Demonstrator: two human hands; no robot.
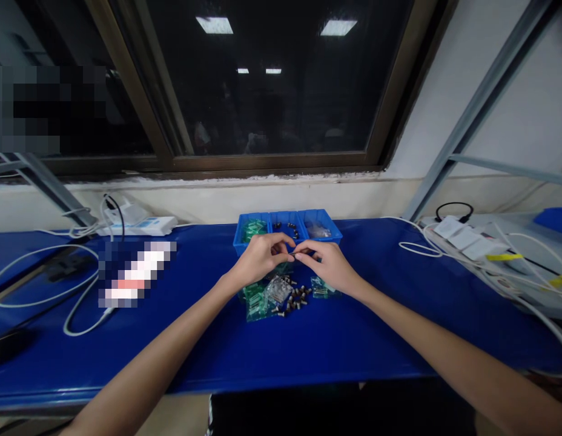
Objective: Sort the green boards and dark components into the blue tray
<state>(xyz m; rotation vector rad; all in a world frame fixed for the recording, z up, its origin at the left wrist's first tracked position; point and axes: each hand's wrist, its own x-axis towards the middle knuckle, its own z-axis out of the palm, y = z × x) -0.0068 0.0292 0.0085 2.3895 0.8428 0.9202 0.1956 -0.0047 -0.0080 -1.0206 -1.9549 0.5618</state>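
Note:
Over the blue table, my left hand [260,257] and my right hand [329,263] meet fingertip to fingertip, both pinched. Whatever lies between the fingertips is too small to name. Just behind them stands a joined row of blue bins: the left bin [238,236] has green packets [254,228] in it, the middle one several small dark pieces, the right one clear plastic bags [318,230]. Below my hands lie loose bolts [299,297], a clear bag of small parts [278,289] and green bags [259,306]. Another green packet [320,287] sits under my right hand, partly hidden.
White cables and a power strip [158,226] lie at the left, near a blurred-out bright object [138,275]. White adapters [462,236] and tangled cables occupy the right side. Metal frame posts rise at both sides, with a window [272,109] behind.

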